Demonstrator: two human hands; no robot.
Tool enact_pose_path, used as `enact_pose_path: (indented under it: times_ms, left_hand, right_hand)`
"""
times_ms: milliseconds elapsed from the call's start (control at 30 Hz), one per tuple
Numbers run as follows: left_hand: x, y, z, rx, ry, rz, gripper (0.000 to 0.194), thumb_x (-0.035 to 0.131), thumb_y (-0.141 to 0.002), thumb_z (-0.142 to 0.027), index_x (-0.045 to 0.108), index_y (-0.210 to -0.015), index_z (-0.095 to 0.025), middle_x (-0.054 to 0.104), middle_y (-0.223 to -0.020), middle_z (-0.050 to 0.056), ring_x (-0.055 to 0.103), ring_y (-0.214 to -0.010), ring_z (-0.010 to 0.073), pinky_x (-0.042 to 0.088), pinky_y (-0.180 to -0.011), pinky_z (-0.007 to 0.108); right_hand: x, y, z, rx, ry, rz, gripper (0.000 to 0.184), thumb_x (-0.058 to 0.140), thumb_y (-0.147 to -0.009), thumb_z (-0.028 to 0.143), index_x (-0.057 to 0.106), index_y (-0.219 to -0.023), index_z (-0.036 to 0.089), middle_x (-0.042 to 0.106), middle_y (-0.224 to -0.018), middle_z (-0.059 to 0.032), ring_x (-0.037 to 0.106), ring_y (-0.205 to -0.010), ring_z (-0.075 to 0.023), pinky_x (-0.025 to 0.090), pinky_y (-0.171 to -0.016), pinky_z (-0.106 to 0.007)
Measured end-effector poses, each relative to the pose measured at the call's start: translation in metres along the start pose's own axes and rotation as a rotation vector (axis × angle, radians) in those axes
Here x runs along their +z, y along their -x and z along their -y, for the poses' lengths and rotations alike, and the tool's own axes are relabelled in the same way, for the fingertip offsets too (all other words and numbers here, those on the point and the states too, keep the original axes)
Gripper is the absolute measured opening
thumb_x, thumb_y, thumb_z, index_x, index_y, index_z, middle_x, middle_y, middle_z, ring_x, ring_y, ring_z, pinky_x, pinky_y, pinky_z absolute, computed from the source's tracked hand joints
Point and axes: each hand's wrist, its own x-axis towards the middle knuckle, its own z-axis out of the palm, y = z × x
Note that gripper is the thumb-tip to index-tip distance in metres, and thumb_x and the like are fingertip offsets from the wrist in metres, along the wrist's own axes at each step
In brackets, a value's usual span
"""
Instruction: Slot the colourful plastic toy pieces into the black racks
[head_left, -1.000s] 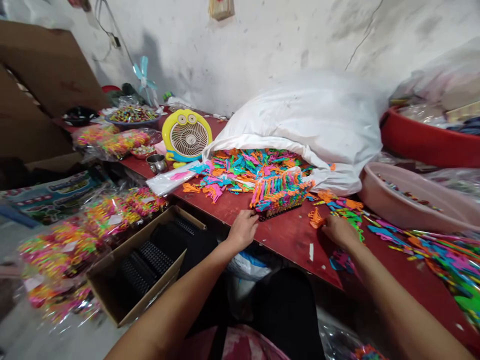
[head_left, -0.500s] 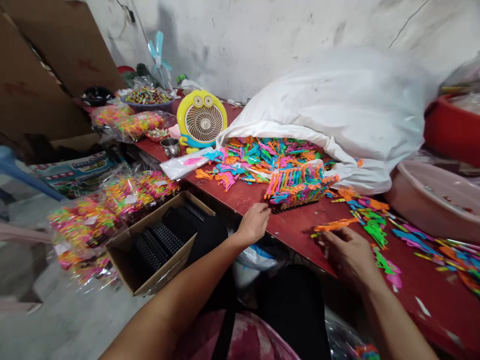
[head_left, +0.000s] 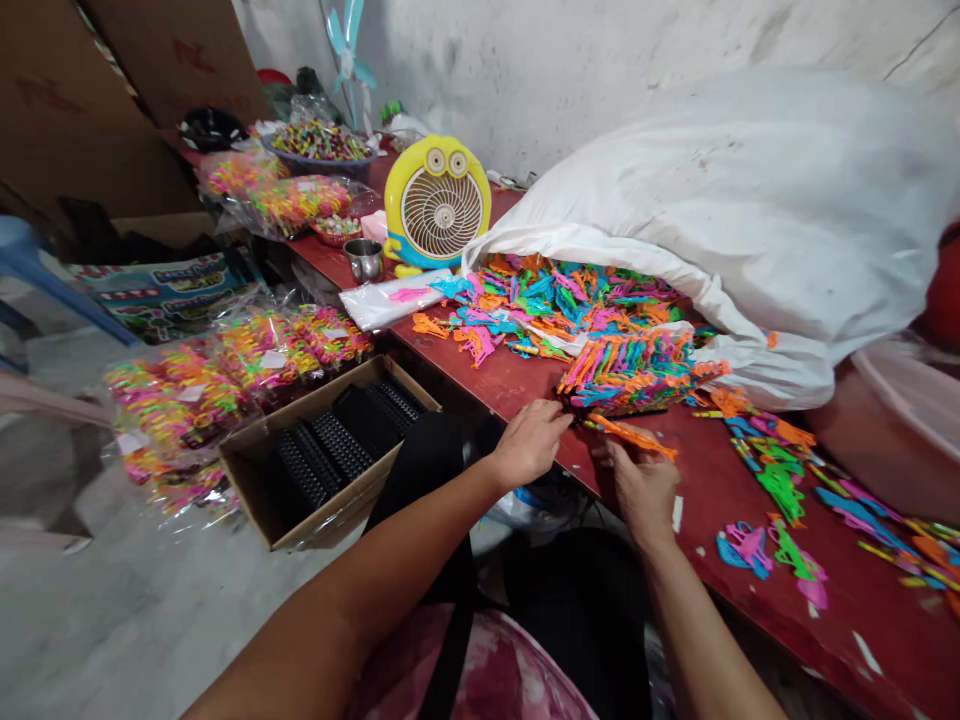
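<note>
On the red table, a black rack (head_left: 651, 411) holds a dense row of colourful plastic toy pieces (head_left: 630, 368) standing side by side. The fingers of my left hand (head_left: 534, 442) are closed on the rack's near left end. In my right hand (head_left: 642, 488), between thumb and fingers, is an orange plastic toy piece (head_left: 634, 436), its tip close to the rack's front edge. Behind the rack, loose toy pieces (head_left: 555, 300) spill from a large white sack (head_left: 720, 210). A few green, pink and blue pieces (head_left: 750, 548) lie right of my right hand.
A cardboard box (head_left: 259, 515) of black racks stands below the table at left, beside bagged colourful pieces (head_left: 180, 400). A yellow fan (head_left: 439, 205), a metal cup (head_left: 365, 260) and plastic bags (head_left: 390, 300) are on the table. A pink basin (head_left: 892, 430) stands at right.
My right hand picked up the orange toy piece from the table and carried it left to the rack. My left hand stayed at the rack's end. The view shifted.
</note>
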Motion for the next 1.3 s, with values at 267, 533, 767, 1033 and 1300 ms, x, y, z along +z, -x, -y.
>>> enact_pose_path:
  times_ms: [267,533,767,1033,1300]
  left_hand:
    - [-0.003,-0.001,-0.003,-0.026,0.017,0.026,0.037,0.046,-0.092,-0.015,0.060,-0.125,-0.016,0.059,-0.127,0.011,0.051,-0.116,0.0260,0.046,-0.101,0.040]
    - [-0.005,-0.001,-0.005,-0.056,-0.005,0.047,0.037,0.045,-0.093,-0.016,0.058,-0.127,-0.018,0.059,-0.126,0.008,0.051,-0.117,0.0239,0.045,-0.103,0.038]
    - [-0.004,-0.001,-0.005,-0.049,-0.004,0.022,0.033,0.044,-0.095,-0.017,0.061,-0.123,-0.017,0.060,-0.121,0.009,0.051,-0.115,0.0231,0.046,-0.101,0.037]
    - [-0.005,-0.001,-0.004,-0.055,0.011,0.018,0.033,0.045,-0.093,-0.016,0.061,-0.122,-0.018,0.061,-0.119,0.009,0.052,-0.114,0.0242,0.047,-0.098,0.039]
    - [-0.012,0.002,-0.009,-0.107,0.252,-0.232,0.024,0.055,-0.091,-0.020,0.061,-0.114,-0.016,0.062,-0.114,0.009,0.058,-0.108,0.0212,0.049,-0.094,0.034]
  right_hand:
    - [0.004,-0.007,-0.002,-0.123,0.282,-0.028,0.032,0.062,-0.084,0.049,0.070,-0.081,0.018,0.070,-0.070,-0.0077,0.067,-0.064,-0.0230,0.055,-0.069,-0.041]
    - [0.002,-0.007,-0.006,-0.380,0.406,-0.057,0.030,0.060,-0.088,0.044,0.069,-0.085,0.016,0.071,-0.075,-0.0070,0.065,-0.064,-0.0193,0.053,-0.064,-0.033]
    - [0.001,-0.007,-0.007,-0.574,0.578,0.035,0.028,0.052,-0.095,0.037,0.067,-0.105,0.015,0.073,-0.099,-0.0120,0.069,-0.087,-0.0219,0.054,-0.080,-0.036]
    - [0.010,-0.015,-0.002,-0.652,0.714,0.040,0.030,0.047,-0.097,0.035,0.067,-0.104,0.014,0.073,-0.092,-0.0123,0.068,-0.080,-0.0210,0.050,-0.073,-0.031]
    - [0.020,-0.011,0.004,-0.574,0.742,0.017,0.039,0.041,-0.100,0.042,0.068,-0.092,0.015,0.070,-0.081,-0.0102,0.062,-0.072,-0.0197,0.042,-0.065,-0.029]
